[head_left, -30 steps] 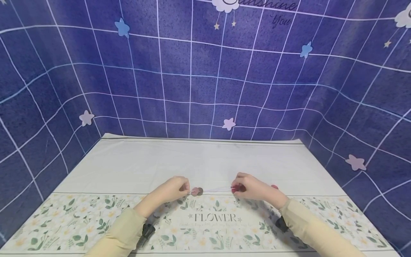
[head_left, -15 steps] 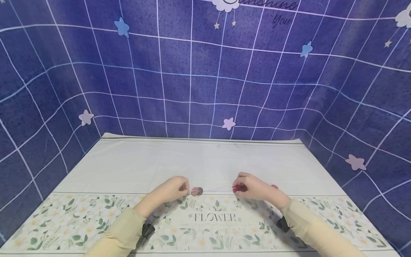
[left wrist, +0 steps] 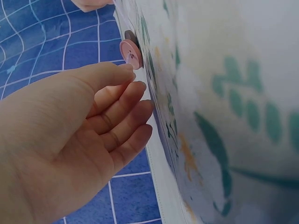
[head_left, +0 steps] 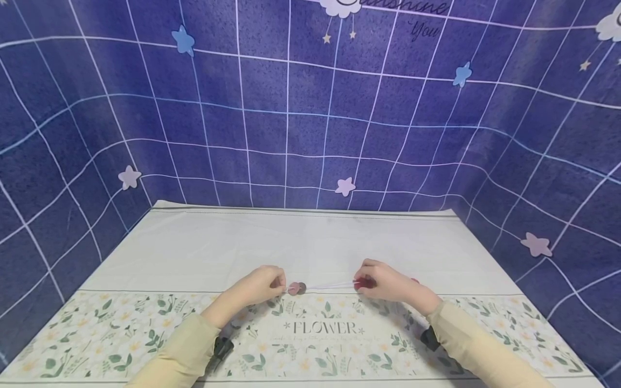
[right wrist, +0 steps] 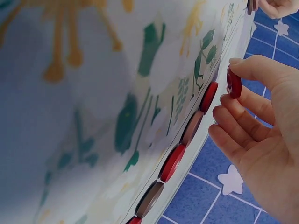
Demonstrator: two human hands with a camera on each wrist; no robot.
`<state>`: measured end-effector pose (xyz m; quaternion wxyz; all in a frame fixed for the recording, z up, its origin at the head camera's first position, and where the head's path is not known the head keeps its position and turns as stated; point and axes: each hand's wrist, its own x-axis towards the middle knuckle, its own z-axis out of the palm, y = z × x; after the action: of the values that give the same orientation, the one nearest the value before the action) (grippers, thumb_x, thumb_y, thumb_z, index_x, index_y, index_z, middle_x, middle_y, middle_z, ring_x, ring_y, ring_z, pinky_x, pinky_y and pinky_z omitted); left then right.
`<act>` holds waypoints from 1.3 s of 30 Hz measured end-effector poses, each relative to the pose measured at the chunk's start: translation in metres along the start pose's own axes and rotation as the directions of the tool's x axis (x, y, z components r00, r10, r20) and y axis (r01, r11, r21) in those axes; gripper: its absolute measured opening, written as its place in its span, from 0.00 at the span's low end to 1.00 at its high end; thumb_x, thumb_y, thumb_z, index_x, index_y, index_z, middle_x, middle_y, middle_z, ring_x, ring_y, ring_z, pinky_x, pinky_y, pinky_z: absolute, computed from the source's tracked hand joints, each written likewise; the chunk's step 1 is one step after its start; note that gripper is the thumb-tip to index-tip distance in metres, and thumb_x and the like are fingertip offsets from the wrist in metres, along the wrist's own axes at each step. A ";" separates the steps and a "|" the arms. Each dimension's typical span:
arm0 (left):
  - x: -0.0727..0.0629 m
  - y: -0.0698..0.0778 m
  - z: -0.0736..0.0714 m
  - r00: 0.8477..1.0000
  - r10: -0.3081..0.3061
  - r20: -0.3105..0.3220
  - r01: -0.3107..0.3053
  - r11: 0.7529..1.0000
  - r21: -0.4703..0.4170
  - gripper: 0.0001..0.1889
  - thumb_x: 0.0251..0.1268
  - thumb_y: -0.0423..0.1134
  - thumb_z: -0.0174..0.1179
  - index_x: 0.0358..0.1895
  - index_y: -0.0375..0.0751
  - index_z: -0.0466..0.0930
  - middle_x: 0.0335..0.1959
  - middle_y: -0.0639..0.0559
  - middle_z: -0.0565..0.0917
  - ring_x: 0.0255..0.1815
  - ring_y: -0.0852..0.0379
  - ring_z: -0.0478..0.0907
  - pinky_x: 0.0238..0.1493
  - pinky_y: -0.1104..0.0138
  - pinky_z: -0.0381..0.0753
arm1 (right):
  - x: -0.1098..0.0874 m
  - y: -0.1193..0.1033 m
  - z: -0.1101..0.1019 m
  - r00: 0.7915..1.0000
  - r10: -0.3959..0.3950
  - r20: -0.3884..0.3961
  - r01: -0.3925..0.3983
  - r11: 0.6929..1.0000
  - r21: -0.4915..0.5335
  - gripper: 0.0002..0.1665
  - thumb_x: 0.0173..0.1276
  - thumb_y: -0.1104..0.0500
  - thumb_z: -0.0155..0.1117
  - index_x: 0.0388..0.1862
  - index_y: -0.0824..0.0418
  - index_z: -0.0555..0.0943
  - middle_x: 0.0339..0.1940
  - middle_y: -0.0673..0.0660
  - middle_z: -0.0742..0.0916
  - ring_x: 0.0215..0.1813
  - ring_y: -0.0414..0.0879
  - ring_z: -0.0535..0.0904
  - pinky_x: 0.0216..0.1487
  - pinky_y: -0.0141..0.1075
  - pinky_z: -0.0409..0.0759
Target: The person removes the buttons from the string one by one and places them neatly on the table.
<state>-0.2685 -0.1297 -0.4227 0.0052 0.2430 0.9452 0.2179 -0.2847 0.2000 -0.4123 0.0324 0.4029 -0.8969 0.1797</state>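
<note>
My left hand pinches the end of a thin white string between thumb and index finger, right beside a pink button. The string passes through that button's holes. Close against it is a dark brown button. From there the string runs in two strands to my right hand. Between thumb and index finger, that hand holds a red button on edge, above the table; its other fingers are loosely bent. In the head view the fingers partly cover the red button.
Past the right hand, a row of loose buttons lies on the tablecloth: a red one, a brownish-pink one, another red one, a brown one. A blue grid-patterned curtain stands behind the table.
My right hand has shifted slightly to the right with the red button, and the stretch of string between the hands is longer. The left hand has stayed in place.
</note>
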 end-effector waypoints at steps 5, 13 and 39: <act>0.001 -0.001 0.001 1.000 0.004 0.000 -0.004 1.000 0.001 0.07 0.58 0.39 0.63 0.26 0.49 0.74 0.24 0.61 0.75 0.28 0.65 0.71 0.36 0.68 0.76 | -0.002 0.001 -0.002 1.000 -0.002 -0.003 0.002 1.000 -0.009 0.13 0.57 0.60 0.68 0.42 0.63 0.82 0.33 0.50 0.79 0.34 0.39 0.74 0.39 0.29 0.76; 0.001 -0.002 0.001 1.000 0.017 -0.006 -0.017 1.000 0.004 0.06 0.58 0.38 0.63 0.27 0.49 0.75 0.23 0.62 0.74 0.27 0.65 0.70 0.34 0.69 0.75 | -0.005 0.004 -0.002 1.000 0.001 -0.009 -0.001 1.000 -0.004 0.14 0.57 0.60 0.68 0.42 0.63 0.82 0.34 0.51 0.79 0.36 0.39 0.75 0.41 0.31 0.78; 0.000 0.001 0.000 1.000 0.002 0.004 -0.002 1.000 -0.006 0.06 0.58 0.39 0.62 0.27 0.48 0.75 0.24 0.62 0.75 0.28 0.65 0.71 0.35 0.69 0.76 | -0.015 0.013 -0.007 0.997 0.053 -0.052 -0.053 0.999 0.002 0.13 0.58 0.60 0.67 0.42 0.63 0.82 0.35 0.50 0.80 0.37 0.39 0.75 0.42 0.33 0.78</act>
<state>-0.2686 -0.1290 -0.4227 0.0077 0.2442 0.9443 0.2203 -0.2842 0.2210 -0.4128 0.0509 0.3742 -0.9060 0.1912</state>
